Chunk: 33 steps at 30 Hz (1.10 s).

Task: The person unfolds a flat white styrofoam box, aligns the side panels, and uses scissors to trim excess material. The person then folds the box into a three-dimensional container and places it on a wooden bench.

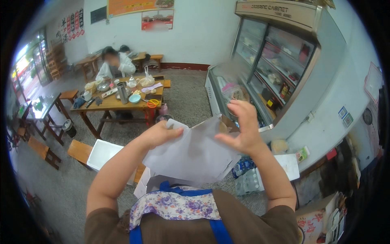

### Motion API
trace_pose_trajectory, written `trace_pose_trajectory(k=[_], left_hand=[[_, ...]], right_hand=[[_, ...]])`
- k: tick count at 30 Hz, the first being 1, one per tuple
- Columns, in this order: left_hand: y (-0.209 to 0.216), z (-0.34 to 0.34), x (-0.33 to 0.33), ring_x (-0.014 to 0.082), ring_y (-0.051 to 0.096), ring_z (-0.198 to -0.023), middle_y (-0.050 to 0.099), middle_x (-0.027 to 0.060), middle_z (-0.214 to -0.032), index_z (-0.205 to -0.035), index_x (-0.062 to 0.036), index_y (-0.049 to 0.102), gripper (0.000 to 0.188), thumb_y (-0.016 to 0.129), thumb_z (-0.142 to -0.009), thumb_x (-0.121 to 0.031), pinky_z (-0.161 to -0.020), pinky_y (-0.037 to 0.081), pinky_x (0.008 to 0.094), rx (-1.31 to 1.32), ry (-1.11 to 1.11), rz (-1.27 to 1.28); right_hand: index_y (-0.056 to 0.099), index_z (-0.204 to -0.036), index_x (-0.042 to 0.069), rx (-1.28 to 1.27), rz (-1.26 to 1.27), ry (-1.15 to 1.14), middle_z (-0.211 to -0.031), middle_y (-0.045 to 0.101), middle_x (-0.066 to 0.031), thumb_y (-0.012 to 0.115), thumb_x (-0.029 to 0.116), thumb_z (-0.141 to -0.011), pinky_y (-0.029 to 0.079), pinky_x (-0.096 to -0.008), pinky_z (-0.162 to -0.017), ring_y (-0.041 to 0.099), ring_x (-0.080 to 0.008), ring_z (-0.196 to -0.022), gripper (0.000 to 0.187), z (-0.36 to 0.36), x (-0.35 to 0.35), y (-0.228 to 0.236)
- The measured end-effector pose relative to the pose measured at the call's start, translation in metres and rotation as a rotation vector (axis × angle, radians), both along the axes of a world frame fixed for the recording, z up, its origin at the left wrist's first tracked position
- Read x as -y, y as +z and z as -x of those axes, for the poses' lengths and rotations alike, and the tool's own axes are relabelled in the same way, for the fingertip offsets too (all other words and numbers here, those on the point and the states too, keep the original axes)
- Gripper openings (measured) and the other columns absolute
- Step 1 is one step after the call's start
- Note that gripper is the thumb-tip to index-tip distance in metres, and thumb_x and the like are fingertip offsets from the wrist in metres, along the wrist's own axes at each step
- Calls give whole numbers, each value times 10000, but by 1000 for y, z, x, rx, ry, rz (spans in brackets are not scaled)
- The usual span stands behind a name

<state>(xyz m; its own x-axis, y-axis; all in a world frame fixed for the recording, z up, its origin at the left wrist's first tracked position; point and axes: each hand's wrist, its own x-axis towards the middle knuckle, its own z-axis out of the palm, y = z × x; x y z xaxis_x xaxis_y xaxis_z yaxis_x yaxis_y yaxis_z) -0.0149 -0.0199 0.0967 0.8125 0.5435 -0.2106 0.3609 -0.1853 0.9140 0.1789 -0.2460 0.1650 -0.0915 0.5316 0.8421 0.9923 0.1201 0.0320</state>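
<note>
In front of my chest is a white cardboard box (191, 156) with broad flaps; a brownish patch shows at its far right corner. My left hand (161, 135) is closed on the box's far left edge, the thumb lying over the white board. At the far right corner, my right hand (245, 132) has its thumb and fingers spread apart and holds nothing that I can see. Whether its thumb touches the board is hard to tell. The box's underside is hidden. Below it shows the floral bib of my apron (174, 205), with blue straps.
Ahead on the left, a wooden table (109, 105) bears a thermos, a light blue bowl and orange-handled scissors. A person (115, 65) sits behind it. A glass-door display fridge (280, 61) stands at right. Close by are a white foam box (106, 153) and packs of bottles (247, 179).
</note>
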Motion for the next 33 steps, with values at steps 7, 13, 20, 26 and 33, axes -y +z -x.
trace_pose_trajectory(k=[7, 13, 20, 26, 33], left_hand=[[-7, -11, 3, 155, 656, -882, 700, 62, -1021, -1138, -43, 662, 370, 730, -872, -290, -810, 510, 311, 88, -138, 80], [0, -1, 4, 157, 645, -919, 699, 64, -1026, -1121, -49, 672, 384, 760, -841, -297, -840, 498, 319, 140, -204, 199], [13, -2, 13, 214, 620, -1056, 655, 123, -1169, -1259, -32, 597, 531, 767, -830, -294, -939, 475, 350, 179, -115, -159], [55, -13, 85, 274, 597, -1100, 623, 135, -1168, -1399, -37, 456, 804, 840, -723, -243, -951, 475, 365, 543, 168, -1010], [70, -37, 80, 201, 656, -670, 698, 105, -765, -974, 8, 713, 337, 729, -853, -306, -642, 513, 318, 190, 77, -474]], right_hand=[[592, -1212, 20, -92, -84, 29, -1001, 651, -118, 742, 120, -794, 481, -371, -750, 620, -277, -840, 455, -26, -14, -47], [683, -930, 3, -828, 159, 166, -688, 640, -104, 645, 129, -896, 459, -310, -580, 576, -172, -596, 136, -17, -5, -20], [650, -847, -5, -849, 286, 117, -679, 619, -124, 611, 177, -926, 446, -343, -583, 571, -205, -605, 202, -29, -17, -10], [644, -853, 0, -674, 261, 153, -713, 630, -147, 614, 178, -927, 455, -362, -593, 598, -264, -632, 196, -24, -24, -7], [665, -903, 17, -652, 325, 306, -704, 643, -108, 597, 175, -942, 475, -345, -589, 622, -207, -633, 177, -39, -36, -4]])
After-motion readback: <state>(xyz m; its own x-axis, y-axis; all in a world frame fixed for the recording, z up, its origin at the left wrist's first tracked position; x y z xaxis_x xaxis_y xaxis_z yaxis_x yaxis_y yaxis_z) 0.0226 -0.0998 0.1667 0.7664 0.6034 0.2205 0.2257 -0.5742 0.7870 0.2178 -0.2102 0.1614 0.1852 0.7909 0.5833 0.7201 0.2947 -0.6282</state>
